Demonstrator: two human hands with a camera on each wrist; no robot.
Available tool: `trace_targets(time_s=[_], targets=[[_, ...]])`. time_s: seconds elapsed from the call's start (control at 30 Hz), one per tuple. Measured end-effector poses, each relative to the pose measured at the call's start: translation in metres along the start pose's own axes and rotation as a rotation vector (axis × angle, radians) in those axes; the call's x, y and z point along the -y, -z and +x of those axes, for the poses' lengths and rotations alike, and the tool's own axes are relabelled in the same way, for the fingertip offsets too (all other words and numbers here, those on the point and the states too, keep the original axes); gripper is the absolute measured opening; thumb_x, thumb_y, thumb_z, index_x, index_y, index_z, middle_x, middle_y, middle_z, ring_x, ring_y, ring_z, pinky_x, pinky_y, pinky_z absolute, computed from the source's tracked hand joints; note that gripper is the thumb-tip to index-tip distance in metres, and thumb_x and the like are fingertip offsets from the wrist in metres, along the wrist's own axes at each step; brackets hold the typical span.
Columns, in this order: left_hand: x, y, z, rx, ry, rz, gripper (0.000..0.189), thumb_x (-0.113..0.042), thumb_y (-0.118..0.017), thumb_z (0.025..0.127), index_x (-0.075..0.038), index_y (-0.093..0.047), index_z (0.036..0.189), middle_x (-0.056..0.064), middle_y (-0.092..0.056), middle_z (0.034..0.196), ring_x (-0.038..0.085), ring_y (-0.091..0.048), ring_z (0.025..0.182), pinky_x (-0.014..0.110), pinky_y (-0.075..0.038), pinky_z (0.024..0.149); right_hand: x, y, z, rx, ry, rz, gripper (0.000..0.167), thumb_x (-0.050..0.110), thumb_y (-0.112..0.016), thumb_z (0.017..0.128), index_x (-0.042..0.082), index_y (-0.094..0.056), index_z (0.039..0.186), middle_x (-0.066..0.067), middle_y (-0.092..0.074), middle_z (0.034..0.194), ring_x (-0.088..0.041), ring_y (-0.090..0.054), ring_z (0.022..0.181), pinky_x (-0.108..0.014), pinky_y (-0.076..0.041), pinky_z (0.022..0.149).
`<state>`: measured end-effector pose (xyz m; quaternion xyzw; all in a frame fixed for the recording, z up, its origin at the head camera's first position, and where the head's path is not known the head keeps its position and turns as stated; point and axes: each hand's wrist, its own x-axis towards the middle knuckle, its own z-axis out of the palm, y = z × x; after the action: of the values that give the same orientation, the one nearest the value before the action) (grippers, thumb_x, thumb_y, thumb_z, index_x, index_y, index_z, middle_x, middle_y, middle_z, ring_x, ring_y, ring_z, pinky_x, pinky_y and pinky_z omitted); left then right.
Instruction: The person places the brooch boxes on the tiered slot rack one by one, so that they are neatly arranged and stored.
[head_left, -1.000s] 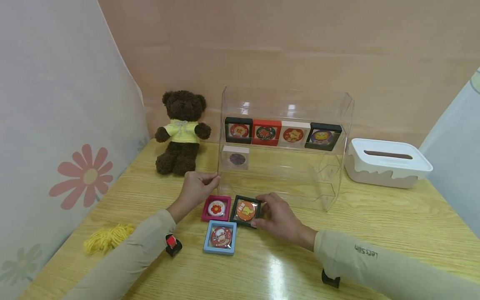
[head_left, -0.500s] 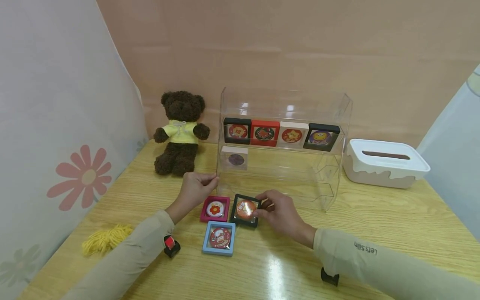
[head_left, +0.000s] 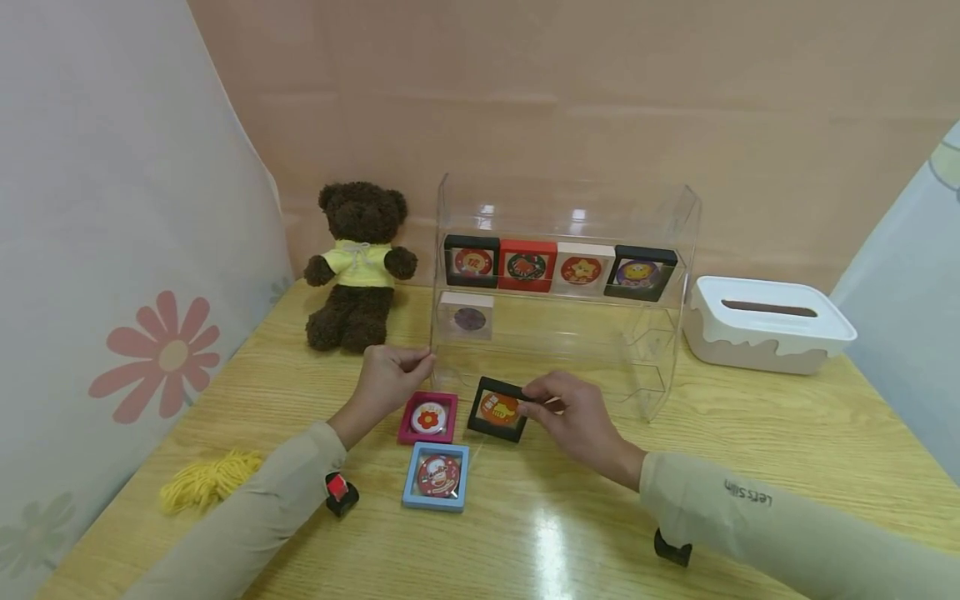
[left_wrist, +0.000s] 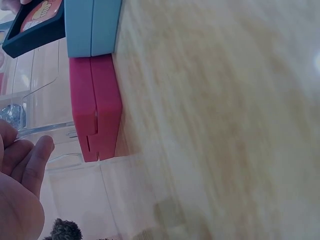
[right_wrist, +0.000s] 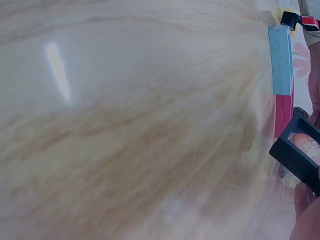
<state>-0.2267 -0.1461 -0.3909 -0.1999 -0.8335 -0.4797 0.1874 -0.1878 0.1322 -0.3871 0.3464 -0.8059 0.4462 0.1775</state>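
My right hand (head_left: pixel 581 421) pinches the right edge of a black square display frame (head_left: pixel 495 410) with an orange thumbs-up badge inside. The frame is tilted and raised off the table, as the right wrist view shows its dark side (right_wrist: pixel 295 155). With thumb and fingers, my left hand (head_left: pixel 384 383) grips the lower left edge of a clear acrylic display stand (head_left: pixel 551 342). Below that hand, a pink frame (head_left: pixel 428 418) with a red flower badge lies flat. A light blue frame (head_left: pixel 437 477) with a red badge lies in front of it.
Several framed badges, such as a red frame (head_left: pixel 528 267), stand on the upper tier, and a pale frame (head_left: pixel 467 316) on the tier below. A brown teddy bear (head_left: pixel 360 267) sits left, a white tissue box (head_left: pixel 768 325) right, yellow yarn (head_left: pixel 210 481) front left.
My right hand has lifted the black frame off the table and tilted it, moving it slightly up and right, away from the pink frame. My left hand stays at the stand's edge.
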Motion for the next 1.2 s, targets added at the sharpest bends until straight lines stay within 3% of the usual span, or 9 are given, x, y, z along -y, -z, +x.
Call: trace_targets(time_s=[0.3,0.83,1.2], targets=[[-0.003,0.001,-0.001,0.007,0.011,0.002,0.012,-0.003,-0.069,0.086,0.007,-0.073,0.091,0.016,-0.07,0.086,0.02,-0.069,0.07,0.025,-0.055,0.055,0.0,0.014,0.009,-0.035,0.009,-0.051,0.016,-0.003,-0.079,0.073,0.003,-0.07,0.085,-0.002,-0.066,0.086,-0.015,-0.066,0.076,-0.023,-0.055,0.062],[-0.002,0.001,-0.002,0.018,0.031,-0.006,0.013,-0.004,-0.068,0.087,0.008,-0.073,0.091,0.017,-0.069,0.087,0.02,-0.069,0.069,0.022,-0.051,0.051,-0.004,0.031,0.032,-0.101,0.114,-0.117,0.017,-0.007,-0.078,0.073,0.001,-0.069,0.084,-0.006,-0.065,0.088,-0.017,-0.065,0.078,-0.023,-0.055,0.063],[-0.002,0.001,-0.002,0.016,0.028,-0.007,0.013,-0.003,-0.068,0.087,0.008,-0.073,0.091,0.017,-0.069,0.089,0.022,-0.069,0.073,0.025,-0.054,0.055,-0.006,0.046,0.049,-0.15,0.15,-0.196,0.015,-0.006,-0.078,0.073,0.001,-0.068,0.082,-0.008,-0.065,0.086,-0.019,-0.066,0.077,-0.023,-0.055,0.063]])
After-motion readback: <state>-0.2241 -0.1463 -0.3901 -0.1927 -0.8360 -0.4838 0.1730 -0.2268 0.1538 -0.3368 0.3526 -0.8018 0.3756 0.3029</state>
